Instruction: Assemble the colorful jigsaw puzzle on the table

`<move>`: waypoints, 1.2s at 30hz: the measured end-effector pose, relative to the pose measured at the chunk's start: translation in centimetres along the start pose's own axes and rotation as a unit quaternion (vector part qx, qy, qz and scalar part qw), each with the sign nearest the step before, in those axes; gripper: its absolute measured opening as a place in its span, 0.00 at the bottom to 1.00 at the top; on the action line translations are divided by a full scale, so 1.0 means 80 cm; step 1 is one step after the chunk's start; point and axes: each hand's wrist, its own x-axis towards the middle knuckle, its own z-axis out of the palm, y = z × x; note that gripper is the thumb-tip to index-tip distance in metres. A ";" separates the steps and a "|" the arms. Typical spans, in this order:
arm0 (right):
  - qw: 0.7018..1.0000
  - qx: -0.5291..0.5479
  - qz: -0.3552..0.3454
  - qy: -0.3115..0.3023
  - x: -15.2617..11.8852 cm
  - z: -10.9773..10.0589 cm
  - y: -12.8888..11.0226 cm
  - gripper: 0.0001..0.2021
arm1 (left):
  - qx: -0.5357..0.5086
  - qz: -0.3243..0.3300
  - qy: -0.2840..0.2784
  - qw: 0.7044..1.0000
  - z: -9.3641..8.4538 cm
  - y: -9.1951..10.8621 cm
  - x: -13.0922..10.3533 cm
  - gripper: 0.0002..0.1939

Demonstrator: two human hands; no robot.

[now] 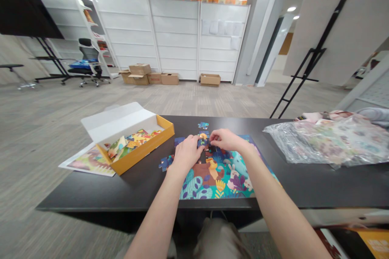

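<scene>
A partly joined jigsaw puzzle (225,174) with animals and plants lies on the black table in front of me. At its upper left edge, my left hand (188,151) has thumb and index finger around a dark blue jigsaw piece with a round yellow patch (203,135). Close beside it, my right hand (225,139) is curled in a pinch at the same cluster of pieces; its fingertips partly hide what they grip. One loose piece (203,125) lies beyond the hands. More loose blue pieces (165,163) are left of my left hand.
An open yellow box (142,149) with several jigsaw pieces inside stands on the left of the table (136,190). Under it sticks out a printed sheet (91,162). Clear plastic bags (328,139) lie at the right. Beyond the table are cardboard boxes (139,75) and an office chair (86,62).
</scene>
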 end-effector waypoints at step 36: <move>0.999 -0.019 -0.038 0.028 0.014 0.027 0.006 0.04 | 0.026 0.016 -0.021 0.999 -0.010 -0.009 -0.004 0.14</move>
